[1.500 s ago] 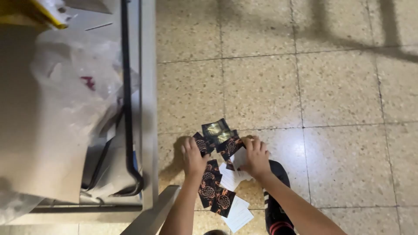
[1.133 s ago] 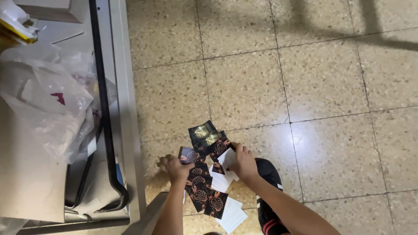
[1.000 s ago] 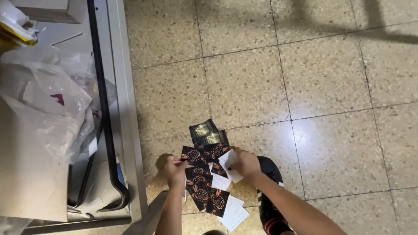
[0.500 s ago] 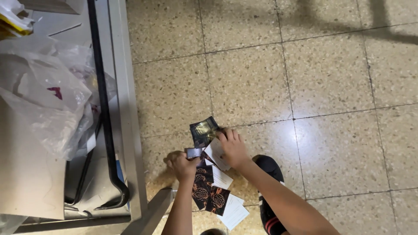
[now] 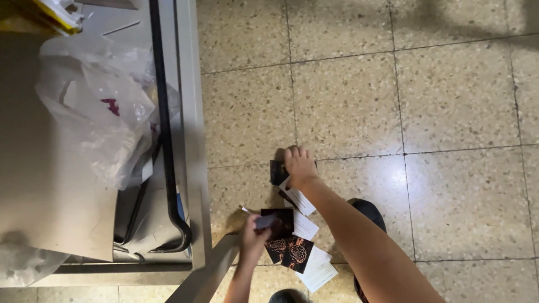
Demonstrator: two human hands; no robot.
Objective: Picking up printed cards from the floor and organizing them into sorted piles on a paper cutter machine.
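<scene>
Both hands down on the floor, working a scatter of dark patterned cards.

Left hand point(image 5: 254, 238) is closed around a small dark card point(image 5: 265, 222), held just above the loose cards point(image 5: 289, 249) lying on the speckled tile floor point(image 5: 393, 101), white card backs point(image 5: 319, 268) mixed in. Right hand point(image 5: 300, 166) reaches farther out, fingers spread flat, pressing on another dark card point(image 5: 277, 171). Left of both: metal cart point(image 5: 188, 112) with a clear plastic bag point(image 5: 106, 118).
</scene>
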